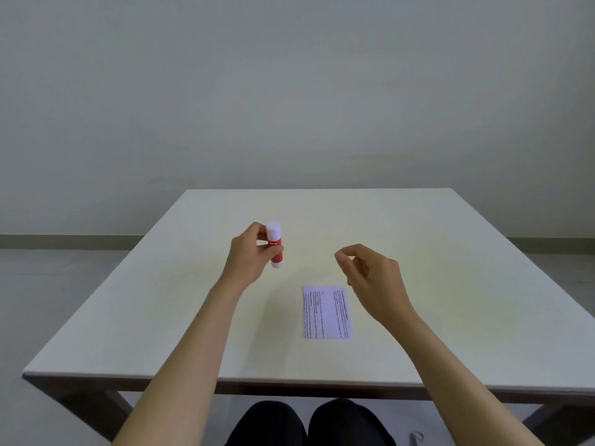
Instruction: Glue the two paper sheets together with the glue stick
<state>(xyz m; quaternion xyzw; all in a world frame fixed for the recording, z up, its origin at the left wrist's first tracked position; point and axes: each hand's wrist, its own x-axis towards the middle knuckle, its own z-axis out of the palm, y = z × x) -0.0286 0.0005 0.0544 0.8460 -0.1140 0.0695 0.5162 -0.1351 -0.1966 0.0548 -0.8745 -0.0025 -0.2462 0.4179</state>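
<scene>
My left hand grips a red glue stick with a white cap on, held nearly upright above the middle of the table. My right hand hovers to the right of it, fingers loosely curled and apart, thumb and forefinger close together with nothing visible between them. A small printed paper sheet lies flat on the table below and between the hands, text side up. Only one sheet outline shows; I cannot tell whether a second lies under it.
The pale square table fills the lower half of the view, its near edge just above my knees. A grey wall and floor lie behind. A small grey object is on the floor at lower right.
</scene>
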